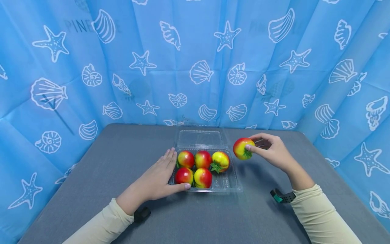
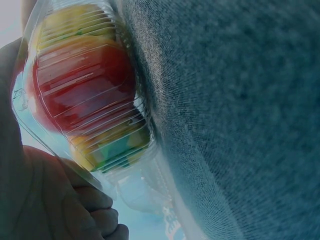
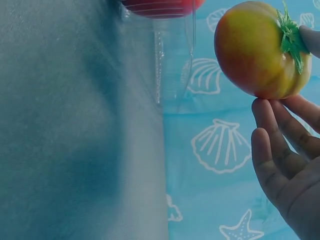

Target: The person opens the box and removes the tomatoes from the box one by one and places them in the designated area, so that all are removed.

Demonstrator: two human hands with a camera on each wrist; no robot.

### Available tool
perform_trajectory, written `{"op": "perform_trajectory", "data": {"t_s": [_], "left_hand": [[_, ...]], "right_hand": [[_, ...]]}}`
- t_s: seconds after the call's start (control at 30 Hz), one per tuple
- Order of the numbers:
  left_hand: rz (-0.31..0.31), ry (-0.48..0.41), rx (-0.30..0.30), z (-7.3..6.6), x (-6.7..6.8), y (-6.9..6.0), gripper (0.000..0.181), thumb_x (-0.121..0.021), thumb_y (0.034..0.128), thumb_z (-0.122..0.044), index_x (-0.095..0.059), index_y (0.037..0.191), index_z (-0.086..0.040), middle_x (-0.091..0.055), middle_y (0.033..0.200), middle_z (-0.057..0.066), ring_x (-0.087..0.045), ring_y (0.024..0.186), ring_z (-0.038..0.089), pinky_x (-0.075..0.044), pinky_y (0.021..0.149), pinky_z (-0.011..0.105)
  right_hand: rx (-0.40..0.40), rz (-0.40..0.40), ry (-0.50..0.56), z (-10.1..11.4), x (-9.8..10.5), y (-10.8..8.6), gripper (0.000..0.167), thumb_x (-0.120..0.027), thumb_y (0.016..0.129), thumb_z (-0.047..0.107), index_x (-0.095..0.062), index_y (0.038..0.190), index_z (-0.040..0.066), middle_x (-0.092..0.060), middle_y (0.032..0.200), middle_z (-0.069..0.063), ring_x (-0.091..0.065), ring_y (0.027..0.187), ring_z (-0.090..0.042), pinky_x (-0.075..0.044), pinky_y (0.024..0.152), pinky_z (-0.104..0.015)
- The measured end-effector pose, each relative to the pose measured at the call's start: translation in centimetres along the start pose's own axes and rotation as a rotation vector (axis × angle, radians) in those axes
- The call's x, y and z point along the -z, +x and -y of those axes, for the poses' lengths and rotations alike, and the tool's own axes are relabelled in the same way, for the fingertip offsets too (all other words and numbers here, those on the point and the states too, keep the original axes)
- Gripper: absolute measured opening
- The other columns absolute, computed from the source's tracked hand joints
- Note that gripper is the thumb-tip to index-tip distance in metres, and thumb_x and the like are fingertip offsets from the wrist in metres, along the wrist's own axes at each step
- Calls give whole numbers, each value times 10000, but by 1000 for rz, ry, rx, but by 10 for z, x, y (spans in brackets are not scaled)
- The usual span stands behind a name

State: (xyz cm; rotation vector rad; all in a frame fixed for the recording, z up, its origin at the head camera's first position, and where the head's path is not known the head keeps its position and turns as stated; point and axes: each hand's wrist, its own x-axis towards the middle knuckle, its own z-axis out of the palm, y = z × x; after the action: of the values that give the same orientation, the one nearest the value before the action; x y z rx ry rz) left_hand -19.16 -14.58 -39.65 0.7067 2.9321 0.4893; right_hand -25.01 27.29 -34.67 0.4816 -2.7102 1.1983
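My right hand [image 1: 272, 150] pinches a red-and-yellow tomato [image 1: 242, 148] with a green leafy top, raised off the table just right of a clear plastic container [image 1: 234, 184]. In the right wrist view the thumb lies at the leafy top of the tomato [image 3: 257, 50] and fingertips touch its underside. My left hand [image 1: 159, 178] rests against the container's left side, fingers straight, thumb along the front rim. Inside the container sit several similar tomatoes [image 1: 203, 177]: three at the back, two in front. The back-right tomato [image 1: 220, 161] shows its green leaves. The front-right part of the container holds none.
The container's transparent lid [image 1: 200, 138] lies folded open behind it. Everything stands on a grey cloth-covered table [image 1: 137, 145]. A blue curtain [image 1: 195, 51] with white shells and starfish hangs behind and at both sides.
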Motion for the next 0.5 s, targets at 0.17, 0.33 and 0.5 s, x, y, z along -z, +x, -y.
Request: {"op": "perform_trajectory", "data": {"t_s": [0.17,0.33,0.5], "left_hand": [[-4,2,-4,0,1,0,1203,-479,881,-902,-183,1704,-76,-90,1796,127,-84,1677,315,-219,1330,531],[4,-4,6,0,0,0,1203,-483,874,-905,-169,1709,-99,-70,1799,97,-79,1679,306,-219,1331,533],[4,-6,8,0,0,0,1203,-484,872,-907,-171,1709,-102,-75,1799,94,-81,1679,306,-217,1331,532]], "right_hand": [[-56,12,-13,-3,2,1,413,-755,997,385,-719,1266,74,-741,1223,-152,-725,1011,-234,-599,796,-254],[-93,41,-23,-7,3,2,459,-737,1005,408,-708,1281,43,-723,1261,-191,-733,1046,-294,-594,802,-280],[-97,69,-41,-12,3,3,459,-744,999,415,-714,1264,42,-730,1234,-191,-731,1041,-307,-596,802,-296]]}}
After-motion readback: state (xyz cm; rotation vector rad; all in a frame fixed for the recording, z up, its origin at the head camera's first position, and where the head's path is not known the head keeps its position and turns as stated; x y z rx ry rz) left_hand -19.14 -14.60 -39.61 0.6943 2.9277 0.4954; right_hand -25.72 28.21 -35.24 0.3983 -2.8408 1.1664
